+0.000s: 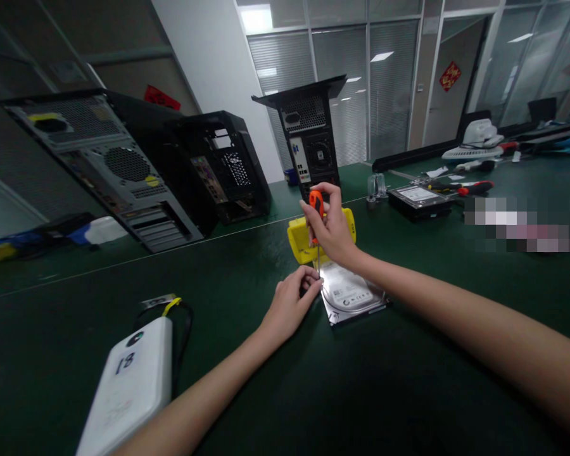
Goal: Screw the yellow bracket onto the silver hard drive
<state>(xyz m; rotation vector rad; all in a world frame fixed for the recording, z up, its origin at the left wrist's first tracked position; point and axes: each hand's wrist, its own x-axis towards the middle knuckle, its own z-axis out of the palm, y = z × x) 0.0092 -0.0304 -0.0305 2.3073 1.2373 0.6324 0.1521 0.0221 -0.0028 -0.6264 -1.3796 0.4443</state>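
Note:
A silver hard drive (354,288) lies label up on the green table. My right hand (330,221) grips the orange and black handle of a screwdriver (317,204), which stands nearly upright with its shaft pointing down at the drive's left edge. Close around the tip, my left hand (294,297) has its fingers curled, with thumb and forefinger pinching at the drive's edge. The exact spot under the tip is hidden by these fingers. Just behind the drive sits an open yellow case (301,244), partly covered by my right hand.
Computer cases (133,164) stand at the back left, another tower (308,139) behind my hands. A white power bank (130,380) with a cable lies front left. To the right are another hard drive (418,195), a red-black tool (475,189) and a white device (477,140).

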